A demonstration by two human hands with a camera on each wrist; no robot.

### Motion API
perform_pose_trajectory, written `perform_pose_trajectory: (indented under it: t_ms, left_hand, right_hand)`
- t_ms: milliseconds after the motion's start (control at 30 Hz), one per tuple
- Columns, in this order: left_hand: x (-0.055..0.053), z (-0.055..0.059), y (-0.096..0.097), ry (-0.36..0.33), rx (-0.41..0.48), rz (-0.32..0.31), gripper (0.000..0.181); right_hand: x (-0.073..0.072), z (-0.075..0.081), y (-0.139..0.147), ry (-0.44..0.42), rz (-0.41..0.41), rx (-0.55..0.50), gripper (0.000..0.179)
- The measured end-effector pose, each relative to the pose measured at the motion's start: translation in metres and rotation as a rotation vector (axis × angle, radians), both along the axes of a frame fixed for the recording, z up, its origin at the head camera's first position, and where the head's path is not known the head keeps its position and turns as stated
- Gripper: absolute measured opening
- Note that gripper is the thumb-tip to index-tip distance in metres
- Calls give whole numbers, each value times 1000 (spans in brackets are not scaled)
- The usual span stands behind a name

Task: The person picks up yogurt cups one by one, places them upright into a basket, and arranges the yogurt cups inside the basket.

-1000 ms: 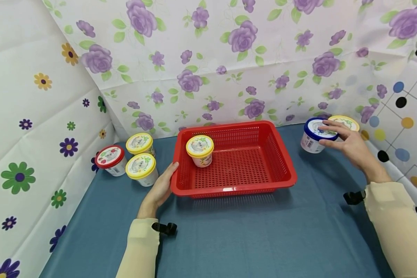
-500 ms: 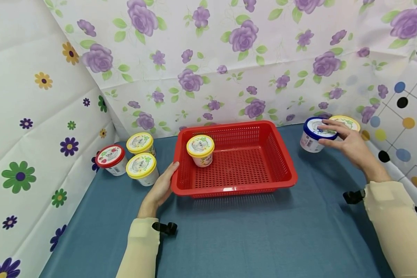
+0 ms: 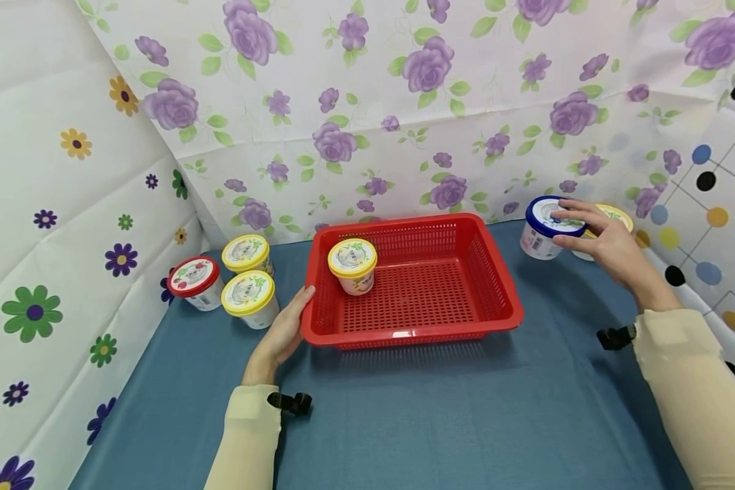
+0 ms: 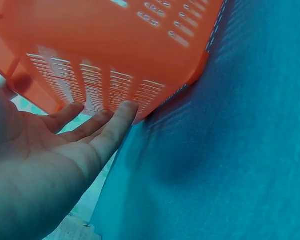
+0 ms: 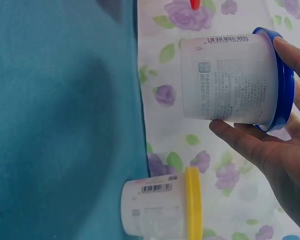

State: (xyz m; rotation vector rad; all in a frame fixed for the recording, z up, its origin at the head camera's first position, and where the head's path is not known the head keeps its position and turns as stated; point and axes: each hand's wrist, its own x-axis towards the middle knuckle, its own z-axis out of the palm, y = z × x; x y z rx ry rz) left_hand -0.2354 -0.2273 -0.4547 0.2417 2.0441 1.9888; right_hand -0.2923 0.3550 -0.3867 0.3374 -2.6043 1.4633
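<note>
My right hand (image 3: 612, 245) grips a white tub with a blue lid (image 3: 540, 243) by its lid, at the far right. In the right wrist view this tub (image 5: 230, 80) hangs clear above the blue cloth, printed text facing the camera. Behind my right hand stands a yellow-lidded tub (image 5: 157, 207), partly hidden in the head view. My left hand (image 3: 284, 330) holds the left side of a red plastic basket (image 3: 514, 306), thumb at the rim. Its fingertips (image 4: 127, 107) lie against the slotted outer wall. Inside the basket, at the left, stands a yellow-lidded tub (image 3: 354, 269).
Left of the basket stand two more yellow-lidded tubs, one at the back (image 3: 245, 252) and one in front (image 3: 251, 299). Beside them a red-lidded tub (image 3: 194, 280) leans near the left wall. Flowered sheets (image 3: 380, 136) rise behind the blue tablecloth (image 3: 441, 415).
My right hand has raised the blue-lidded tub and shifted it slightly left, showing more of the yellow-lidded tub behind. The left hand and the basket have stayed put.
</note>
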Motion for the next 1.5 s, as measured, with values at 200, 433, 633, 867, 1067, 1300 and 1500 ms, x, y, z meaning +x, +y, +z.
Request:
perform_pose_trajectory:
  t_ms: [200, 433, 633, 867, 1067, 1300, 1500]
  left_hand:
    - [0, 1, 1, -15, 12, 3, 62]
    - [-2, 0, 3, -27, 31, -1, 63]
    - [-2, -1, 2, -22, 32, -6, 63]
    - [-2, -1, 1, -17, 38, -7, 62]
    - [-1, -2, 0, -16, 35, -1, 62]
    - [-1, -2, -1, -4, 29, -5, 62]
    - [-2, -2, -1, -6, 24, -9, 63]
  right_hand:
    - [-2, 9, -4, 11, 11, 8, 55]
    - [-5, 24, -11, 17, 5, 18, 54]
    - [-6, 42, -24, 48, 43, 30, 54]
    - [-10, 59, -40, 91, 79, 52, 53]
    - [-15, 72, -56, 116, 112, 37, 51]
    - [-19, 81, -73, 141, 165, 31, 51]
    - [-21, 86, -86, 143, 202, 47, 50]
